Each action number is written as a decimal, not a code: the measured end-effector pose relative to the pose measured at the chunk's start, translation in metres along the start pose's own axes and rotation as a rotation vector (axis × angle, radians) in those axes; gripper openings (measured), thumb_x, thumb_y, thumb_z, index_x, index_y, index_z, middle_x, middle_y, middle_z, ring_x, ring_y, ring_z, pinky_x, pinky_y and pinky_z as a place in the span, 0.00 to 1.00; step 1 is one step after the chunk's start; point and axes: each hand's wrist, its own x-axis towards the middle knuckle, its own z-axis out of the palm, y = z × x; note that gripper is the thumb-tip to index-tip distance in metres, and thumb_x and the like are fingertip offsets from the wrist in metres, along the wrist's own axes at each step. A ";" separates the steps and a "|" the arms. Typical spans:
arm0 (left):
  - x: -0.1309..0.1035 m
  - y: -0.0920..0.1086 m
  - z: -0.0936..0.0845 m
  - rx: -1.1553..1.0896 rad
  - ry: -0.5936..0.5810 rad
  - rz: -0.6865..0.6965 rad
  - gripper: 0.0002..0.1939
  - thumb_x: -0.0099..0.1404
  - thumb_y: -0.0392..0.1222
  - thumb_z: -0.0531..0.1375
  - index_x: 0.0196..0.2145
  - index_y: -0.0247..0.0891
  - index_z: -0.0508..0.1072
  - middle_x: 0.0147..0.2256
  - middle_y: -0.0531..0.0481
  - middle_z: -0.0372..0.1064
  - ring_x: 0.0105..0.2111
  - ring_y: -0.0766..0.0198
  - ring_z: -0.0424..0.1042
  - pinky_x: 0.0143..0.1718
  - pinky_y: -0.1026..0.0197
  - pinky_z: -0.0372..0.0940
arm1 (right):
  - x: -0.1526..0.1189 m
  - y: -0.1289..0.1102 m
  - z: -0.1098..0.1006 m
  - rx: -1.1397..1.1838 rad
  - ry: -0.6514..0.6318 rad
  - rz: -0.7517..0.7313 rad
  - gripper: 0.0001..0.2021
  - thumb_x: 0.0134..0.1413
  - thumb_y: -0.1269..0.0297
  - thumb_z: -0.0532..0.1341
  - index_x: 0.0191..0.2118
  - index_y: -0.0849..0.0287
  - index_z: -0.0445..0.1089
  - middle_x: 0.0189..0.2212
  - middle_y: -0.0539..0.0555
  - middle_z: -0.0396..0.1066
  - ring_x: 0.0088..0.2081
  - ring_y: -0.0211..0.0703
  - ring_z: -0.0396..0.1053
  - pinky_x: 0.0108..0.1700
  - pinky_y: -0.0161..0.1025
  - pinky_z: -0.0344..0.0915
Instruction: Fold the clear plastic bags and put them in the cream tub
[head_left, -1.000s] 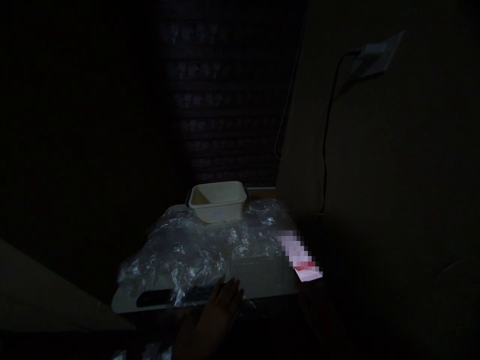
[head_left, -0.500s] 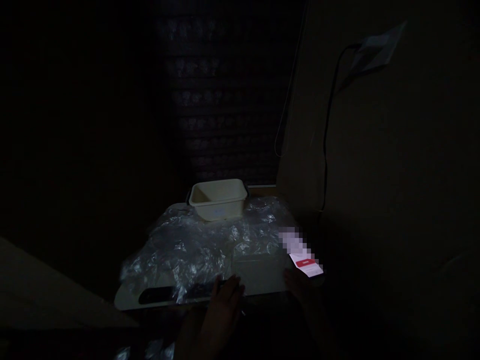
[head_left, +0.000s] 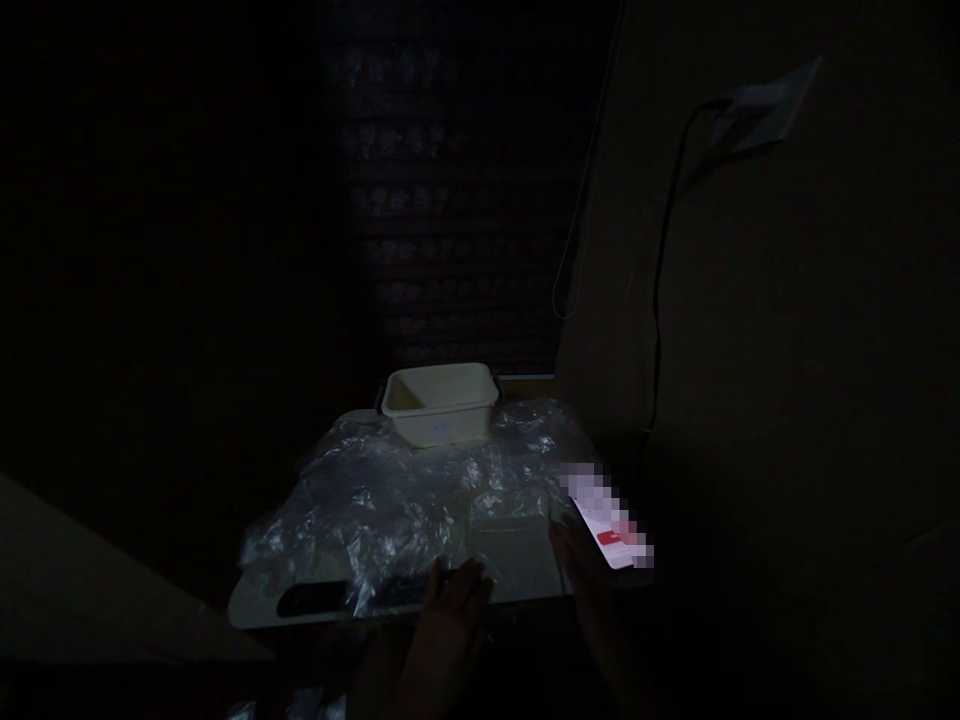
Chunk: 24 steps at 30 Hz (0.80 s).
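Note:
The scene is very dark. My left hand (head_left: 450, 620) rests at the front edge of a small white table (head_left: 251, 603), its fingers slightly bent and apart over clear crinkled plastic (head_left: 375, 510). My right hand (head_left: 581, 570) is at the right side of a flat, pale rectangular piece (head_left: 514, 550), fingers stretched out along its edge. That piece looks like a smooth clear plastic bag, but the dimness hides its exact kind. Neither hand visibly grips anything. Just right of my right hand lies a phone (head_left: 611, 540) with its screen lit.
A cream plastic tub (head_left: 442, 425) with dark side handles stands at the back of the table. Behind it hangs a dark slatted blind (head_left: 420, 200). A black cable (head_left: 658, 280) runs down the right wall from a socket (head_left: 765, 110). A dark slot (head_left: 313, 598) cuts the table's front left.
My right hand has moved left, away from the phone, to the edge of the flat piece. My left hand has stayed nearly in place. The view has shifted slightly.

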 end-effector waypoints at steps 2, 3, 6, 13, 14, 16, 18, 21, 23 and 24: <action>0.001 0.002 -0.004 -0.010 0.024 -0.010 0.23 0.50 0.27 0.47 0.44 0.43 0.58 0.46 0.49 0.57 0.46 0.61 0.55 0.47 0.48 0.47 | -0.006 -0.007 0.003 -0.014 -0.013 0.023 0.18 0.46 0.56 0.48 0.43 0.55 0.60 0.45 0.53 0.60 0.45 0.43 0.58 0.44 0.42 0.59; 0.001 0.003 -0.006 -0.015 0.034 -0.016 0.23 0.50 0.27 0.47 0.44 0.43 0.59 0.45 0.50 0.57 0.46 0.61 0.56 0.47 0.47 0.46 | -0.008 -0.011 0.004 -0.023 -0.024 0.043 0.18 0.47 0.56 0.48 0.44 0.55 0.60 0.45 0.54 0.59 0.45 0.43 0.57 0.44 0.42 0.58; 0.002 0.006 -0.011 -0.033 0.042 -0.040 0.22 0.50 0.27 0.48 0.43 0.42 0.60 0.45 0.50 0.58 0.46 0.59 0.55 0.47 0.47 0.46 | -0.013 -0.019 0.006 -0.116 -0.073 0.081 0.18 0.48 0.58 0.47 0.45 0.56 0.59 0.46 0.54 0.57 0.47 0.43 0.55 0.46 0.44 0.57; -0.004 0.002 0.001 -0.230 0.059 -0.132 0.28 0.49 0.25 0.46 0.47 0.45 0.55 0.50 0.50 0.49 0.50 0.58 0.47 0.46 0.49 0.49 | -0.012 -0.011 0.003 -0.535 -0.139 -0.259 0.16 0.45 0.68 0.48 0.43 0.56 0.61 0.45 0.54 0.59 0.47 0.43 0.55 0.48 0.48 0.53; -0.005 0.000 0.003 -0.290 0.082 -0.177 0.28 0.49 0.25 0.45 0.48 0.44 0.54 0.51 0.50 0.48 0.50 0.59 0.46 0.46 0.51 0.50 | -0.012 -0.010 0.002 -0.579 -0.152 -0.309 0.16 0.45 0.70 0.48 0.42 0.57 0.61 0.44 0.55 0.60 0.47 0.43 0.55 0.47 0.48 0.53; -0.007 -0.001 0.003 -0.420 0.131 -0.297 0.27 0.50 0.26 0.45 0.49 0.43 0.53 0.51 0.49 0.47 0.50 0.61 0.48 0.46 0.54 0.51 | -0.011 -0.010 0.000 -0.641 -0.161 -0.374 0.16 0.44 0.71 0.48 0.42 0.59 0.62 0.44 0.56 0.61 0.46 0.44 0.56 0.46 0.49 0.54; -0.008 -0.002 0.001 -0.550 0.161 -0.421 0.24 0.52 0.29 0.45 0.48 0.41 0.55 0.50 0.49 0.50 0.49 0.61 0.51 0.47 0.54 0.50 | -0.012 -0.011 -0.002 -0.671 -0.146 -0.401 0.15 0.44 0.72 0.48 0.40 0.60 0.63 0.43 0.57 0.62 0.46 0.44 0.57 0.45 0.49 0.56; -0.005 -0.001 0.000 -0.716 0.124 -0.524 0.21 0.54 0.36 0.46 0.47 0.42 0.56 0.48 0.50 0.53 0.47 0.62 0.53 0.48 0.55 0.49 | -0.012 -0.011 -0.007 -0.661 -0.125 -0.391 0.15 0.44 0.72 0.48 0.39 0.60 0.63 0.42 0.57 0.62 0.45 0.44 0.58 0.44 0.48 0.58; 0.002 0.000 0.004 -0.758 0.113 -0.560 0.19 0.54 0.40 0.47 0.46 0.42 0.58 0.47 0.50 0.55 0.46 0.62 0.55 0.47 0.56 0.51 | -0.012 -0.009 -0.010 -0.636 -0.113 -0.367 0.15 0.44 0.72 0.48 0.39 0.61 0.63 0.42 0.57 0.62 0.44 0.43 0.59 0.43 0.46 0.59; 0.006 0.000 0.007 -0.749 0.120 -0.560 0.19 0.54 0.41 0.47 0.45 0.41 0.59 0.46 0.49 0.56 0.46 0.61 0.56 0.46 0.56 0.51 | -0.012 -0.008 -0.011 -0.626 -0.111 -0.353 0.14 0.44 0.72 0.48 0.39 0.61 0.64 0.42 0.57 0.62 0.44 0.43 0.59 0.43 0.45 0.60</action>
